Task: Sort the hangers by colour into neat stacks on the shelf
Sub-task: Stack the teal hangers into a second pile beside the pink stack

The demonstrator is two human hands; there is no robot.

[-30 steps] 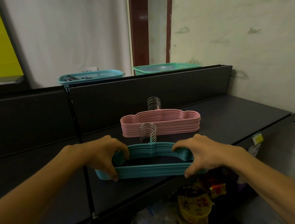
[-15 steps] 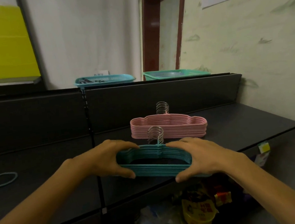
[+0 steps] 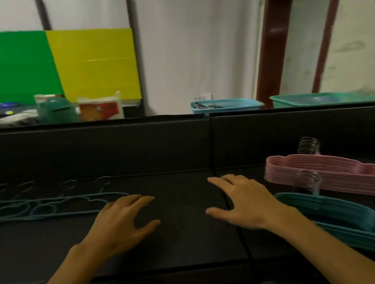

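hands: left hand (image 3: 123, 223) and right hand (image 3: 243, 202) spread wide, nothing held, over black shelf (image 3: 185, 243) | loose teal wire-thin plastic hangers (image 3: 48, 206) overlapped far left; teal stack (image 3: 357, 222) near right, pink stack (image 3: 329, 174) behind | risk: interlocked hooks dragged out together; teal stack at front edge could be knocked off
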